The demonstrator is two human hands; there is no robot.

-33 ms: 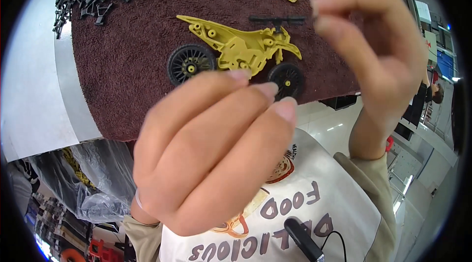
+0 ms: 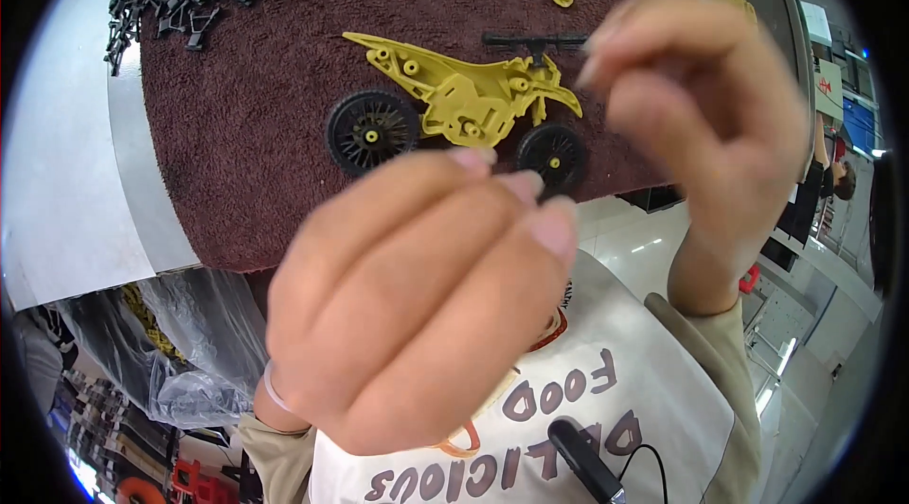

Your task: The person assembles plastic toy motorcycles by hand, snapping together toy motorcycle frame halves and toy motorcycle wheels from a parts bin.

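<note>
Nothing has shifted between frames. Right hand (image 2: 701, 125) stays raised, fingers (image 2: 615, 54) pinched at the end of a thin black handlebar piece (image 2: 535, 40), just above the yellow toy motorbike (image 2: 454, 97) lying on the brown mat (image 2: 237, 154) near the counter (image 2: 57, 211) front edge. Left hand (image 2: 417, 305) is loosely curled close to the camera; whether it holds anything, can't tell. Handlebar looks not yet seated.

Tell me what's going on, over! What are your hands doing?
Left hand raised close, fingers curled, nothing visible in it. Right hand pinched by the black handlebar of the yellow toy motorbike. Bike lies on brown mat. Nothing blocking.
</note>
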